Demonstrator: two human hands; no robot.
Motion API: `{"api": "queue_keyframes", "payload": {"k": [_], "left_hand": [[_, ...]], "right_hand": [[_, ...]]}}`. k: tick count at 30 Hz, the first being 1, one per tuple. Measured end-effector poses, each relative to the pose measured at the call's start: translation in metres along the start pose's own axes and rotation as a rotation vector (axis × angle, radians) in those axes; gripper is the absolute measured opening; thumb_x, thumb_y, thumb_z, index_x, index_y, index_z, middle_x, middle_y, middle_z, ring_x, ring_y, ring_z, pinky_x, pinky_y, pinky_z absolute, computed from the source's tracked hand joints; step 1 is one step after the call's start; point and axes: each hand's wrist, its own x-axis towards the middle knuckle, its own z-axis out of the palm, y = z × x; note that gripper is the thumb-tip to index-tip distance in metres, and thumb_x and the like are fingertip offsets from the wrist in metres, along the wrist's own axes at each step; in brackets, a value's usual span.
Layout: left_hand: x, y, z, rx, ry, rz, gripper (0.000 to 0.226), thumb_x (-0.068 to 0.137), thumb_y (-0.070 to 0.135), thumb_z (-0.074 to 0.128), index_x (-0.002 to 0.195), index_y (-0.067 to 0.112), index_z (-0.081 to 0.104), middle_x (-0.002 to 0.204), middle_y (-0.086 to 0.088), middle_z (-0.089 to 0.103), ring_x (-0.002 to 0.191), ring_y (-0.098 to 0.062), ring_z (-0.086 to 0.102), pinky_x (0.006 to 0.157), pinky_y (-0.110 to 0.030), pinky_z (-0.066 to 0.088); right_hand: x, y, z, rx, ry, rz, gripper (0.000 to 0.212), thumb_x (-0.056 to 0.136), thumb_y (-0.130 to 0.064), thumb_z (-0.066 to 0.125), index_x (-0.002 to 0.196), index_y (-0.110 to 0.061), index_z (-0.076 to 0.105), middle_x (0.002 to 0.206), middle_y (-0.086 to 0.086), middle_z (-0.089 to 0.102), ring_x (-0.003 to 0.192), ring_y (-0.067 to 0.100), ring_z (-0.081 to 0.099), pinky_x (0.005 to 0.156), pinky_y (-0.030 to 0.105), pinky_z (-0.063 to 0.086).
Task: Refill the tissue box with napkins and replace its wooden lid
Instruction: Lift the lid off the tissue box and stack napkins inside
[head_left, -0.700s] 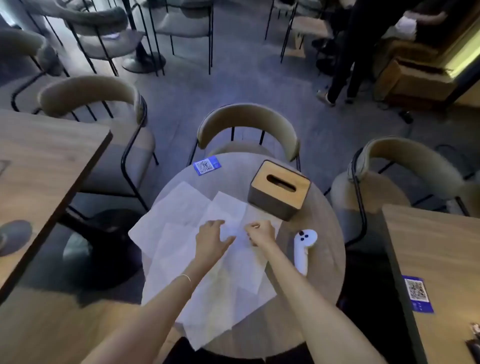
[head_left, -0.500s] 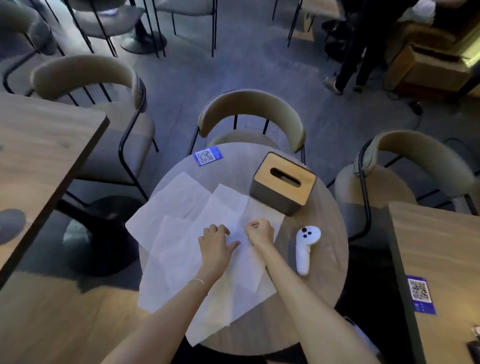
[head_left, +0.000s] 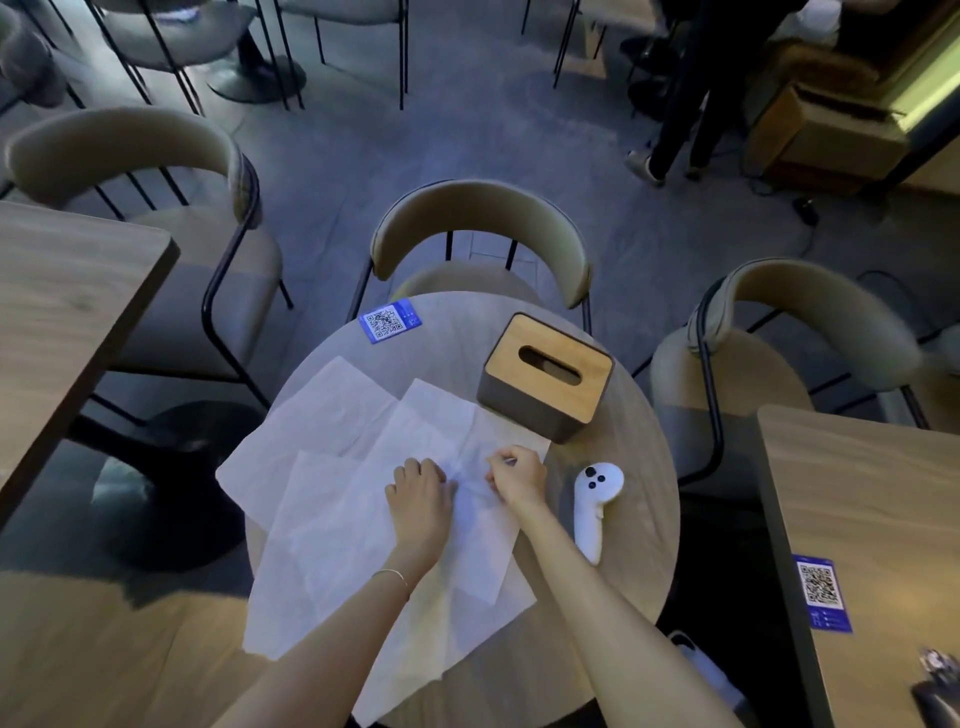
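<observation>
Several white napkins (head_left: 332, 499) lie unfolded and overlapping on the round wooden table (head_left: 639, 415). My left hand (head_left: 418, 499) and my right hand (head_left: 517, 475) sit side by side on the topmost napkin, both with fingers curled and pinching the paper at its middle. Behind my right hand stands the dark tissue box (head_left: 524, 408), and its wooden lid (head_left: 550, 364) with an oval slot rests on top of it. No napkin shows through the slot.
A white handheld controller (head_left: 595, 499) lies right of my right hand. A blue QR card (head_left: 389, 321) sits at the table's far edge. Chairs (head_left: 478, 228) ring the table, square tables flank it, and a person's legs (head_left: 680, 104) stand at the back right.
My left hand has closed from flat and spread to curled fingers beside my right hand. The view tilted down a little; the napkins and the box stayed put.
</observation>
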Motion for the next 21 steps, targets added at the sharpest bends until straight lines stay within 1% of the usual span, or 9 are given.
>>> {"api": "queue_keyframes", "payload": {"k": [3,6,9,11,14,15,16,18,21], "left_hand": [[0.002,-0.001,0.000,-0.027,-0.003,0.015,0.025,0.100,0.029,0.041,0.110,0.012,0.057,0.117,-0.006,0.054,0.109,-0.025,0.048,0.086,-0.034,0.039],[0.002,-0.004,-0.004,-0.131,0.044,0.011,0.021,0.099,0.024,0.045,0.105,0.009,0.058,0.111,-0.008,0.056,0.105,-0.027,0.049,0.082,-0.034,0.039],[-0.002,-0.008,-0.012,-0.354,0.117,0.011,0.014,0.096,0.016,0.051,0.097,0.005,0.060,0.101,-0.011,0.059,0.097,-0.028,0.050,0.078,-0.032,0.038],[-0.004,-0.013,-0.019,-0.466,0.140,0.037,0.011,0.095,0.014,0.055,0.092,0.005,0.060,0.096,-0.011,0.058,0.093,-0.026,0.051,0.078,-0.031,0.040],[-0.010,-0.018,-0.030,-0.561,0.157,0.093,0.009,0.094,0.014,0.057,0.086,0.010,0.058,0.092,-0.009,0.059,0.089,-0.022,0.052,0.076,-0.026,0.040],[-0.013,-0.018,-0.034,-0.580,0.158,0.108,0.010,0.094,0.014,0.057,0.084,0.012,0.056,0.091,-0.008,0.059,0.087,-0.020,0.052,0.076,-0.025,0.040],[-0.015,-0.018,-0.038,-0.597,0.147,0.128,0.009,0.094,0.014,0.056,0.085,0.014,0.056,0.092,-0.006,0.059,0.086,-0.019,0.053,0.075,-0.024,0.041],[-0.023,-0.018,-0.047,-0.640,0.102,0.187,0.006,0.095,0.015,0.055,0.089,0.014,0.056,0.095,-0.003,0.059,0.086,-0.017,0.054,0.075,-0.020,0.043],[-0.033,-0.021,-0.064,-0.771,0.046,0.285,0.012,0.097,0.013,0.052,0.087,0.019,0.053,0.088,0.005,0.059,0.082,-0.011,0.058,0.070,-0.008,0.044]], "right_hand": [[-0.002,0.002,0.000,0.014,-0.018,0.013,0.018,0.088,-0.012,0.053,0.072,-0.013,0.060,0.080,0.012,0.071,0.083,0.030,0.069,0.079,0.038,0.057],[-0.003,0.003,-0.001,0.038,-0.013,0.010,0.015,0.091,-0.012,0.052,0.079,-0.012,0.062,0.080,0.008,0.069,0.077,0.022,0.066,0.079,0.035,0.058],[-0.004,0.002,-0.004,0.040,0.015,-0.004,0.016,0.093,-0.016,0.052,0.088,-0.014,0.067,0.088,0.005,0.071,0.086,0.020,0.067,0.078,0.030,0.057],[-0.005,-0.002,-0.008,0.032,0.043,-0.011,0.018,0.093,-0.022,0.053,0.097,-0.016,0.069,0.093,0.000,0.069,0.091,0.017,0.065,0.077,0.026,0.052],[-0.008,-0.009,-0.013,0.089,0.057,-0.009,0.010,0.091,-0.029,0.058,0.097,-0.024,0.064,0.094,-0.006,0.065,0.097,0.015,0.063,0.075,0.023,0.049],[-0.010,-0.011,-0.014,0.105,0.046,-0.008,0.012,0.089,-0.032,0.061,0.099,-0.026,0.062,0.098,-0.006,0.065,0.099,0.015,0.063,0.075,0.024,0.049],[-0.012,-0.014,-0.015,0.115,0.026,-0.013,0.020,0.087,-0.035,0.063,0.105,-0.026,0.060,0.104,-0.004,0.064,0.102,0.016,0.062,0.078,0.025,0.051],[-0.014,-0.020,-0.018,0.158,-0.049,-0.031,0.044,0.084,-0.041,0.068,0.122,-0.022,0.055,0.118,0.000,0.061,0.111,0.018,0.059,0.088,0.031,0.053],[-0.020,-0.035,-0.027,0.259,-0.236,0.017,0.077,0.077,-0.049,0.073,0.139,-0.020,0.039,0.124,0.000,0.053,0.112,0.018,0.053,0.094,0.036,0.048]]}}
